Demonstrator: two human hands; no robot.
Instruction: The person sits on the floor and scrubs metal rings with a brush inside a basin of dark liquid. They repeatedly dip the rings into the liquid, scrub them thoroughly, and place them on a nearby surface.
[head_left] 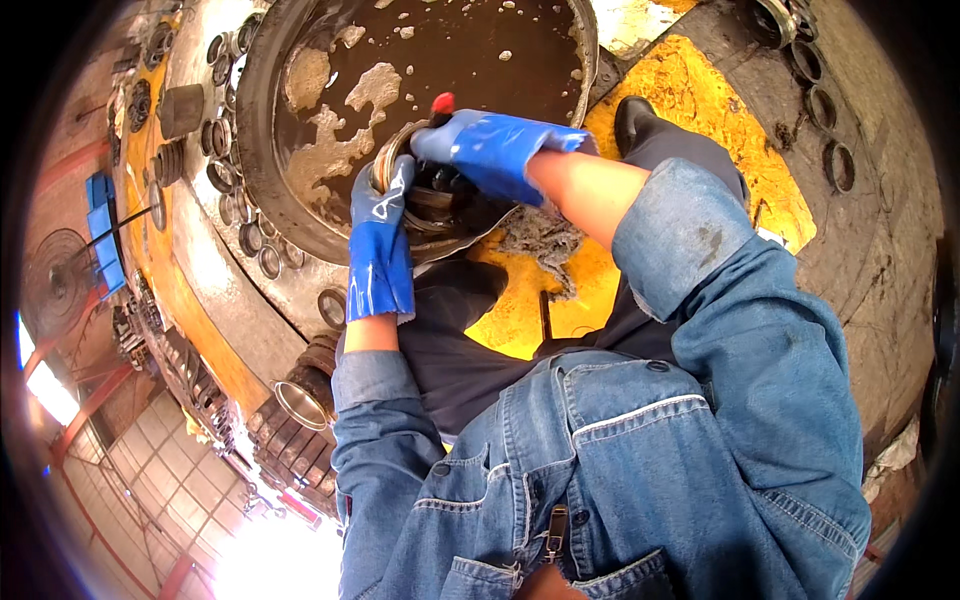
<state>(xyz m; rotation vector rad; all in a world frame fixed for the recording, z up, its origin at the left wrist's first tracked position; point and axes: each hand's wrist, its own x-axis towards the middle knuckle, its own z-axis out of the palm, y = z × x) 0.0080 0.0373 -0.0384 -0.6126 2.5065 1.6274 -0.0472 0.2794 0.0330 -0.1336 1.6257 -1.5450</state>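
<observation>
My two hands wear blue rubber gloves over the near edge of a wide round tub (262, 150) of murky brown liquid (450, 60). A metal ring (387, 158) stands tilted in my left hand (383, 195), whose fingers are closed on its near left side. My right hand (447, 140) is closed at the ring's right side, around a tool with a red end (443, 103). The rest of that tool is hidden by the glove. Under my hands, more dark wet rings (432, 205) lie inside the tub's near rim.
Several metal rings (250, 238) line the floor left of the tub, and more (820, 108) lie at the far right. A stack of rings (305, 395) stands by my left elbow. A grey rag (540, 240) lies on the yellow sheet (690, 110) between my legs. A fan (60, 285) stands far left.
</observation>
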